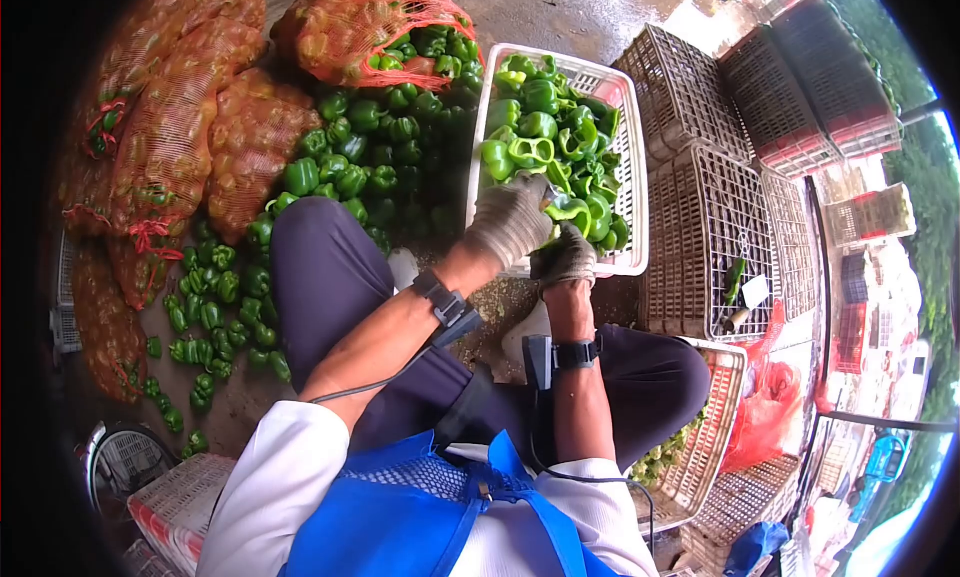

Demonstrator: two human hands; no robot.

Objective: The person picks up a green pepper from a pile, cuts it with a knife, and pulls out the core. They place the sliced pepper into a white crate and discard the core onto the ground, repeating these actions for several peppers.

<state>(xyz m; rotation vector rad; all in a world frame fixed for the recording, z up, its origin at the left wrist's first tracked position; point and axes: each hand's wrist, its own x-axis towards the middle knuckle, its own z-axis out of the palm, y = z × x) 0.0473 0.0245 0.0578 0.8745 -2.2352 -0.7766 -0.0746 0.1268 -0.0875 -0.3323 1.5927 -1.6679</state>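
Both hands wear grey-beige knit gloves and meet at the near edge of a white plastic crate (628, 177). A cut green bell pepper (570, 213) with its hollow inside showing is at my fingers. My right hand (566, 258) is closed at its near side. My left hand (508, 220) is curled shut beside it, its fingertips close to a small greyish glint; what it grips is mostly hidden. Inside the crate lie many cut bell peppers (533, 153), several of them opened at the top.
Whole green peppers (350, 181) are heaped on the floor to the left, spilling from an open red mesh sack (350, 27). Full mesh sacks (165, 147) stand farther left. Stacked crates (705, 237) rise at the right. Another crate (715, 427) with greenish scraps sits beside my right knee.
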